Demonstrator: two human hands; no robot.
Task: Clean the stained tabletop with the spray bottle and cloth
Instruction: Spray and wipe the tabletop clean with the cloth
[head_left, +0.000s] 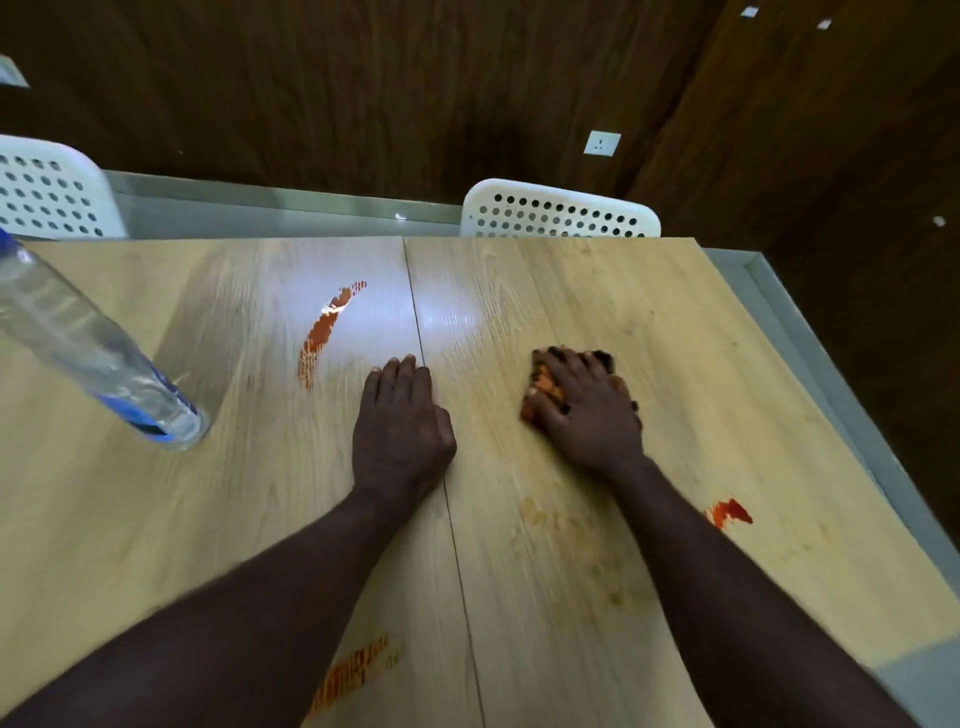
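While left hand (402, 415) rests flat on woodgrain tabletop (156, 519), right hand (587, 410), grip spread, presses crumpled cloth (543, 388).

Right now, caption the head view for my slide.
Right hand presses a cloth on the tabletop; left hand rests beside it, orange stains unwiped, clear bottle at left.

left hand (402, 426) flat, palm down; right hand (587, 415) spread, palm down.
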